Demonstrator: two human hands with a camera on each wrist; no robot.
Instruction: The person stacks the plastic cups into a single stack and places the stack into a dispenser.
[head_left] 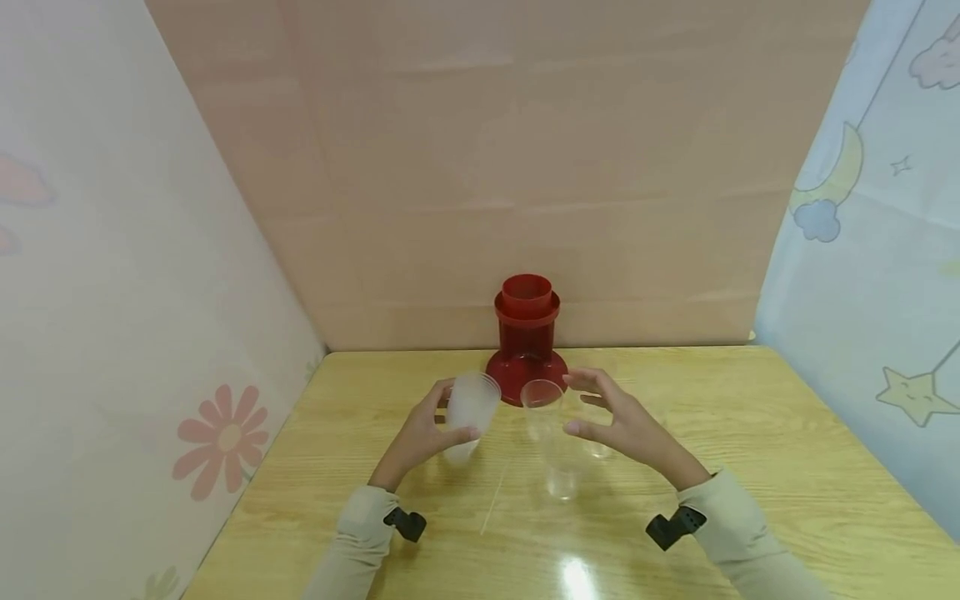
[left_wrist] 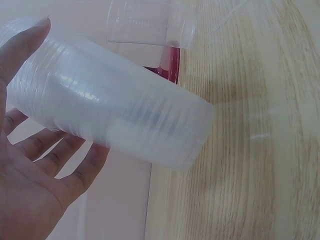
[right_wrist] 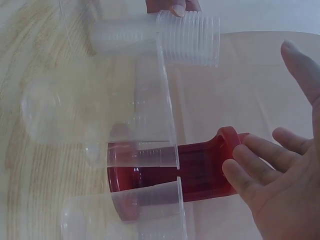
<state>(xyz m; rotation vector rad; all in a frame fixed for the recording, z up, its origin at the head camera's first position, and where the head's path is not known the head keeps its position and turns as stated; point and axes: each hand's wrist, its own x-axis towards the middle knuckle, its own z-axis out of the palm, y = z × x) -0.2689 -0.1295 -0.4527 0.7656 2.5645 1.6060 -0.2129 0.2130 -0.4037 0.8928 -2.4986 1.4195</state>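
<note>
My left hand [head_left: 423, 433] grips a nested stack of clear plastic cups [head_left: 471, 408]. In the left wrist view the stack [left_wrist: 125, 105] is tilted, with the thumb on one side and fingers on the other. To its right, a single clear plastic cup [head_left: 551, 433] stands upright, mouth up. My right hand [head_left: 618, 417] is beside that cup, fingers and thumb spread, with nothing held. The right wrist view shows the cup [right_wrist: 95, 100] apart from the right fingers, and another clear cup [right_wrist: 125, 215] near it.
Behind the cups, near the table's back edge, stands a red plastic holder [head_left: 527, 333] with a flared base and round top opening. A thin pale line [head_left: 492, 504] crosses the wooden table [head_left: 360, 383]. Patterned sheets [head_left: 225, 437] hang at the sides.
</note>
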